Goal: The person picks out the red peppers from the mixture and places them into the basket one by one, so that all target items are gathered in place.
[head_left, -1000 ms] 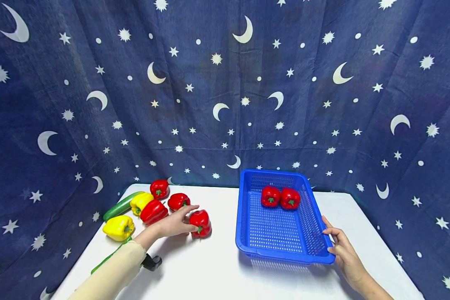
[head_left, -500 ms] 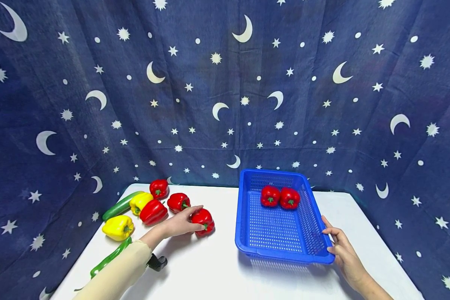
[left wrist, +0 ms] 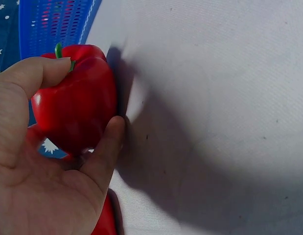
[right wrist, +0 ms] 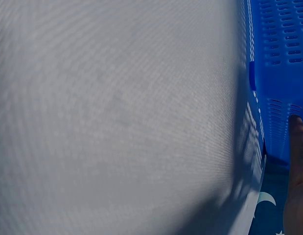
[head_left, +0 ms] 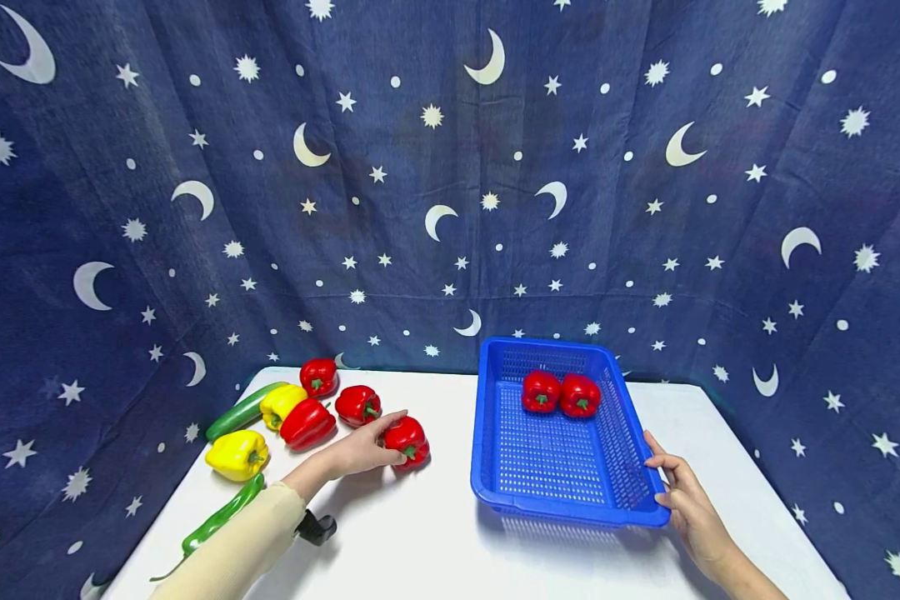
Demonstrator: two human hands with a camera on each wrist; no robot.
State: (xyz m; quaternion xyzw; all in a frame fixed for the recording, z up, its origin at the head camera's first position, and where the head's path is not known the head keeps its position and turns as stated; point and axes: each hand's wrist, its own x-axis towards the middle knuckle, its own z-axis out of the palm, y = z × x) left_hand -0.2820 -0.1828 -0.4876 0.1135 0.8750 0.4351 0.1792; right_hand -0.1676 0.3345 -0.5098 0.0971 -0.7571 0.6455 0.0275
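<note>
My left hand [head_left: 363,448] is around a shiny red bell pepper [head_left: 408,442] on the white table. In the left wrist view, the thumb presses beside the green stem of that pepper [left wrist: 80,103] while the fingers curl about its lower side. On the right, my right hand [head_left: 686,508] holds the side rim of a blue plastic basket [head_left: 555,507] between thumb and fingers, near its front corner. Two red bell peppers [head_left: 561,393] sit side by side at the back of the basket. The right wrist view catches one finger [right wrist: 298,147] against the perforated blue wall.
Left of my left hand lie red bell peppers [head_left: 307,424], yellow bell peppers [head_left: 237,456], a cucumber [head_left: 243,412] and a long green pepper [head_left: 223,517]. A dark strap [head_left: 317,527] shows at the left wrist. A blue star-and-moon curtain [head_left: 450,167] hangs behind the table.
My left hand has shifted slightly to the right together with the red bell pepper, mostly in the first half second. The right hand and the basket have stayed in place.
</note>
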